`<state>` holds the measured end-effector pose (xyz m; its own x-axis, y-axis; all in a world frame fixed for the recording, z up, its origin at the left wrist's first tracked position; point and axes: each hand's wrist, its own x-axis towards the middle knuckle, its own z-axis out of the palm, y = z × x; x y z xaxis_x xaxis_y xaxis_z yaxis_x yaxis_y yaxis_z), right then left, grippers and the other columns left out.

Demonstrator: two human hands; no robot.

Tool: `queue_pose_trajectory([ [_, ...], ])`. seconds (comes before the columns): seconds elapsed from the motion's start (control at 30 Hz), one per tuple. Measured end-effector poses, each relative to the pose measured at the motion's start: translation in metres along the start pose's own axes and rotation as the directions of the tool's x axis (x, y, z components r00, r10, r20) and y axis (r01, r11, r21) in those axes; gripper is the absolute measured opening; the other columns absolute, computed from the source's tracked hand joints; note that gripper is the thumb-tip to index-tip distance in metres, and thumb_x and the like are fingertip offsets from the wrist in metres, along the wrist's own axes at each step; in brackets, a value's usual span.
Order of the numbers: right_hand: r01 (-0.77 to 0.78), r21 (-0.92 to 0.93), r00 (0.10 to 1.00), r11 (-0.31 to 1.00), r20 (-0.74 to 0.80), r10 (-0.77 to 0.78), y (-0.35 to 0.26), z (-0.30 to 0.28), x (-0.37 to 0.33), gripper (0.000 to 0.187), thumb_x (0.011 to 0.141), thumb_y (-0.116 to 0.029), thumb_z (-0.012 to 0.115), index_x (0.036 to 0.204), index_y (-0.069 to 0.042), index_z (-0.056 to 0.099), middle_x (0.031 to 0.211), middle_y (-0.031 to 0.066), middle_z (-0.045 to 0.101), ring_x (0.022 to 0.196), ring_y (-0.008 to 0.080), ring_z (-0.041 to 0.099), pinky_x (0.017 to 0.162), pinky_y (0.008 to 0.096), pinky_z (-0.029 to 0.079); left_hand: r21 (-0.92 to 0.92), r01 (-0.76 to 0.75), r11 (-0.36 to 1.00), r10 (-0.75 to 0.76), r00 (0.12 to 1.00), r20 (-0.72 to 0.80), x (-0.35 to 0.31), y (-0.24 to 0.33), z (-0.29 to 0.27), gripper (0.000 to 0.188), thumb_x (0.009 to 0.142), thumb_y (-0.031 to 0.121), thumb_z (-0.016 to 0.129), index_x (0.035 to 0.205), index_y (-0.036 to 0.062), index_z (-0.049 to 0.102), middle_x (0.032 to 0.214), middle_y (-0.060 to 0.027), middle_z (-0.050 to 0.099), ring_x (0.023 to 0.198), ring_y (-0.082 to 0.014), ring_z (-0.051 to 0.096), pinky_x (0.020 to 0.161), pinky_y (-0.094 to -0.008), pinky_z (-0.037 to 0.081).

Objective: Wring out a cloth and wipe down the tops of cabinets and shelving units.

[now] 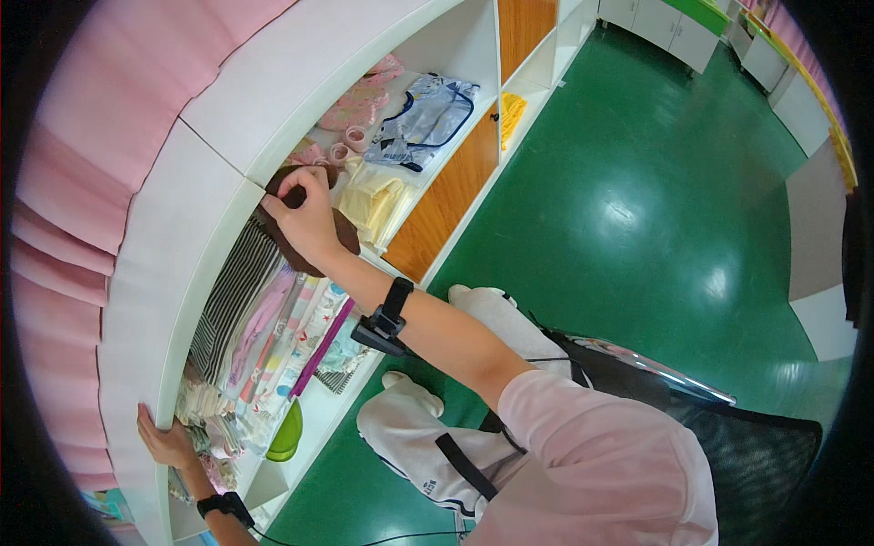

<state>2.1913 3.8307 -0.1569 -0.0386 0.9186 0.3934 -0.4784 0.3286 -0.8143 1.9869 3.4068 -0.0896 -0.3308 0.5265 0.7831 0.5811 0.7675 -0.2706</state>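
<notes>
A pale pink short-sleeved top [605, 446] is worn with whitish trousers [401, 432] and black wrist straps [395, 302].

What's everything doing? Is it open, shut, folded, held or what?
Brown cloth: held in the right hand.
Left hand: resting on the white shelf unit.
Black-and-white striped cloth: folded.
Blue-patterned garment: laid out.
Wooden door: shut.
Pink curtain: hanging in folds.
Right wrist strap: fastened.

White shelf unit [150, 300] here: folded clothes [241, 300] piled near left, green rounded thing [285, 435] beside them, pink clothes [353, 107], blue garment [421, 114] and yellow cloth [373, 205] farther off.
</notes>
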Motion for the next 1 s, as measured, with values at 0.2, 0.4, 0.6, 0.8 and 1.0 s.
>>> queue_pose_trajectory([
  [0.2, 0.016, -0.029, 1.0, 0.999, 0.025, -0.015, 0.004, -0.009, -0.002, 0.028, 0.069, -0.006, 0.075, 0.077, -0.004, 0.048, 0.101, 0.0138, 0.047, 0.103, 0.0334, 0.049, 0.092, 0.0402, 0.04, 0.017, 0.01, 1.0, -0.01, 1.0, 0.005, 0.005, 0.011, -0.006, 0.051, 0.072, 0.004, 0.07, 0.121, 0.0066, 0.06, 0.115, -0.0115, 0.065, 0.104, -0.0332, 0.062, 0.086, -0.0421, 0.05],
  [0.4, -0.024, -0.056, 0.999, 0.998, 0.021, 0.025, 0.026, -0.022, -0.016, 0.029, 0.069, -0.008, 0.076, 0.078, -0.005, 0.049, 0.099, 0.0134, 0.046, 0.101, 0.0326, 0.048, 0.092, 0.0401, 0.039, 0.015, 0.047, 0.999, -0.048, 0.998, 0.039, 0.005, 0.014, -0.007, 0.054, 0.069, 0.003, 0.069, 0.122, 0.0054, 0.059, 0.117, -0.0126, 0.064, 0.106, -0.034, 0.06, 0.086, -0.043, 0.05],
  [0.6, 0.048, -0.026, 0.999, 0.999, -0.014, -0.049, -0.004, 0.008, 0.001, 0.027, 0.07, -0.007, 0.075, 0.081, -0.005, 0.05, 0.101, 0.0146, 0.046, 0.1, 0.033, 0.048, 0.09, 0.0401, 0.04, 0.007, 0.041, 0.999, -0.041, 0.998, 0.04, 0.001, 0.009, -0.008, 0.055, 0.067, 0.002, 0.069, 0.121, 0.0046, 0.058, 0.118, -0.0136, 0.063, 0.108, -0.0346, 0.059, 0.088, -0.0437, 0.049],
  [0.8, -0.05, -0.059, 0.995, 0.997, 0.078, 0.054, 0.025, -0.028, -0.015, 0.029, 0.071, -0.006, 0.074, 0.08, -0.004, 0.047, 0.101, 0.0138, 0.046, 0.102, 0.0327, 0.047, 0.092, 0.0403, 0.039, -0.004, 0.037, 0.999, -0.036, 0.999, 0.036, 0.006, 0.018, -0.01, 0.053, 0.069, 0.002, 0.069, 0.121, 0.0038, 0.058, 0.118, -0.0134, 0.064, 0.108, -0.034, 0.06, 0.09, -0.0425, 0.049],
  [1.0, -0.012, -0.102, 0.999, 0.995, 0.048, 0.017, 0.023, -0.016, -0.015, 0.029, 0.069, -0.006, 0.075, 0.08, -0.005, 0.048, 0.102, 0.0144, 0.047, 0.103, 0.0339, 0.047, 0.092, 0.0397, 0.039, -0.006, 0.053, 0.999, -0.053, 0.998, 0.033, 0.005, 0.012, -0.008, 0.051, 0.071, 0.002, 0.069, 0.121, 0.0046, 0.059, 0.117, -0.0132, 0.064, 0.106, -0.0341, 0.06, 0.089, -0.0427, 0.049],
])
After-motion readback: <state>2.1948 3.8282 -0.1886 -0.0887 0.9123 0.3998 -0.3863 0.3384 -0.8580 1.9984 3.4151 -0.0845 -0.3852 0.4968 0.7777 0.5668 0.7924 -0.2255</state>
